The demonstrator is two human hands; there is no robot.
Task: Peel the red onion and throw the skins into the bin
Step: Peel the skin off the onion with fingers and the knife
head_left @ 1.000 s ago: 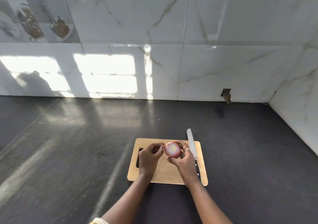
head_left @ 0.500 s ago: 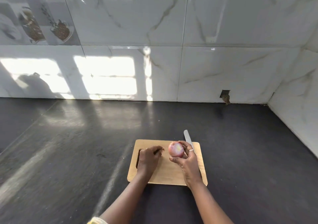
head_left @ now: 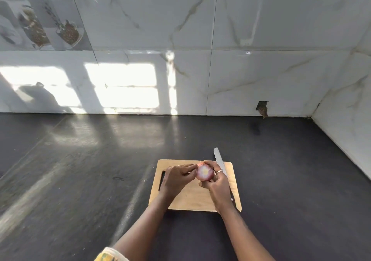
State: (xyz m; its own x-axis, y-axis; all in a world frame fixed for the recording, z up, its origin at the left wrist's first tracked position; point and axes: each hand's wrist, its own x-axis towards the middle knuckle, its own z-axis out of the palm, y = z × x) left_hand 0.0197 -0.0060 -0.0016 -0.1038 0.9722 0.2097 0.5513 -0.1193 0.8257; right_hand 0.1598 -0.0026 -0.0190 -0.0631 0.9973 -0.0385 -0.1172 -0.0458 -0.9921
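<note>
A red onion (head_left: 204,173) with its cut pale face turned toward me is held above the wooden cutting board (head_left: 188,199). My right hand (head_left: 217,182) grips it from the right, fingers curled round its far side, a ring on one finger. My left hand (head_left: 177,177) reaches in from the left, its fingertips touching the onion's left edge. Whether they pinch a piece of skin is too small to tell. No bin is in view.
A knife (head_left: 220,163) lies along the board's right side, blade pointing away, partly hidden under my right hand. The board sits on a dark countertop (head_left: 100,170). Marble-tiled walls stand behind and to the right, with a small hole (head_left: 262,109) near the counter.
My left hand, which had drawn back onto the board half a second ago, has returned to the onion's left edge. The right hand keeps holding the onion.
</note>
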